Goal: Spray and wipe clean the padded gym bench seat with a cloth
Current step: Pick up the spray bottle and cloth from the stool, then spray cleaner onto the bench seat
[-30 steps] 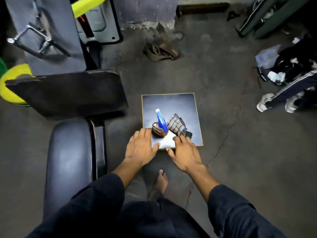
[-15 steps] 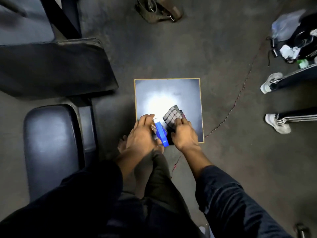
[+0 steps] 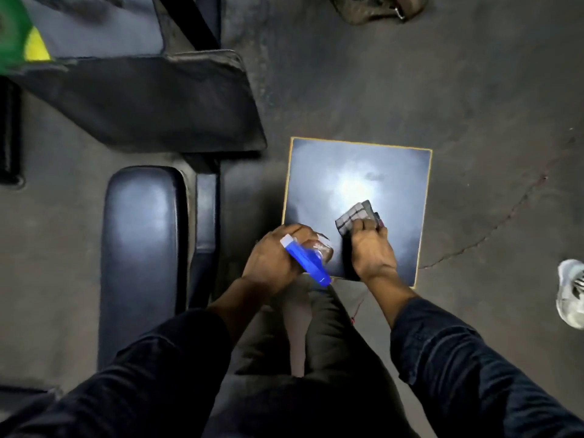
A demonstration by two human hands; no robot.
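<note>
On tile [image 3: 357, 172], hands grip spray bottle [image 3: 308, 262], cloth [image 3: 355, 218].

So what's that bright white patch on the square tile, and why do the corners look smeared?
Head view: the patch is overhead light glaring off the glossy tile, just beyond the checked cloth; the bench seat shows a softer sheen. The green and yellow shape at top left is blurred, and the wide lens bends the edges.

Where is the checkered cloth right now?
The checkered cloth lies on the dark square tile, under the right hand, right of the spray bottle.
</note>
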